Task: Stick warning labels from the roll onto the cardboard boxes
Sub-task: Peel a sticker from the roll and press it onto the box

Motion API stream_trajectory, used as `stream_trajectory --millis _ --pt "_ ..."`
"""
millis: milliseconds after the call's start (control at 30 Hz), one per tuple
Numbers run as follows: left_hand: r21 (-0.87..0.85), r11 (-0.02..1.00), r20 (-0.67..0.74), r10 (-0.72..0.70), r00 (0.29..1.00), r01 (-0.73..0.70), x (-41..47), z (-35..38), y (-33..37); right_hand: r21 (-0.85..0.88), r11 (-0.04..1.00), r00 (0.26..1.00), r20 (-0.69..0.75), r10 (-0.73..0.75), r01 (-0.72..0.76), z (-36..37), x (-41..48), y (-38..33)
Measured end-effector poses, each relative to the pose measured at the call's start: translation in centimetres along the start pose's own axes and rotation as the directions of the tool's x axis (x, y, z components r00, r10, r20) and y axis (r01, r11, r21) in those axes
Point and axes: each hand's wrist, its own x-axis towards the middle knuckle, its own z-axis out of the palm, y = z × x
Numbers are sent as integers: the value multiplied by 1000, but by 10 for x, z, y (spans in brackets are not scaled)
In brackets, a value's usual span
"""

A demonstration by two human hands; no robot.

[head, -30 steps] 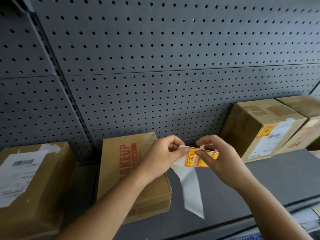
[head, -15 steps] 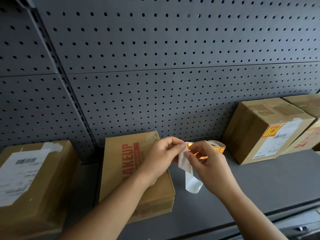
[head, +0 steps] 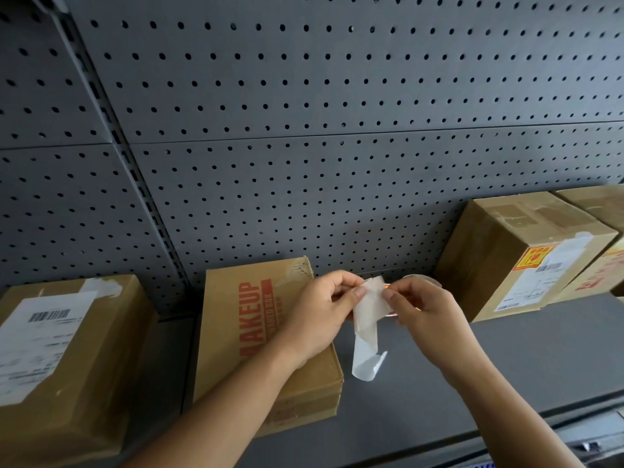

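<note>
White backing strip (head: 366,320) pinched by left hand (head: 319,320), pale label roll (head: 430,279) gripped by right hand (head: 430,319): seemingly mid-peel; next, press label onto brown cardboard box (head: 236,332) beneath left hand

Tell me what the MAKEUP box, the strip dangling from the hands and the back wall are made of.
MAKEUP box: brown cardboard, matte, with a scuffed corner. Backing strip: thin, slightly glossy release paper, probably; it curls and looks translucent. Back wall: likely painted sheet metal, grey satin, punched with regular holes.
</note>
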Motion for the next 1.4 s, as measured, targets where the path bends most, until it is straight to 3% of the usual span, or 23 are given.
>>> stream_trajectory --millis 367,567,767,867,1000,1133,1200,1267,1400 --pt "12 1000 -27 -19 999 19 -2 -1 4 56 998 969 -247 21 -7 -40 8 2" --pt "-8 1000 -53 12 999 -13 -4 0 10 131 988 944 -329 -29 76 -49 2 -8" --pt "29 994 -84 107 991 -105 -13 3 27 123 957 913 -352 -206 263 -33 -19 -33" --pt "-163 986 -76 23 997 -35 -21 5 41 -1 911 850 -360 -385 413 -18 -27 -42" --pt "-413 910 -30 -66 997 47 -32 -2 58 -269 763 704 -296 -646 588 0 -30 -42" --pt "-515 856 -72 -104 992 52 -41 -16 63 -276 677 663 -158 -732 682 17 -33 -43" --pt "-503 864 -145 -126 981 37 -46 -24 61 -234 665 665 -90 -741 709 24 -33 -46" --pt "-441 897 -216 -140 966 31 -51 -36 56 -108 714 716 -23 -698 692 31 -33 -50" --pt "-285 957 -323 -152 934 57 -63 -62 47 260 871 887 94 -452 416 43 -32 -65"
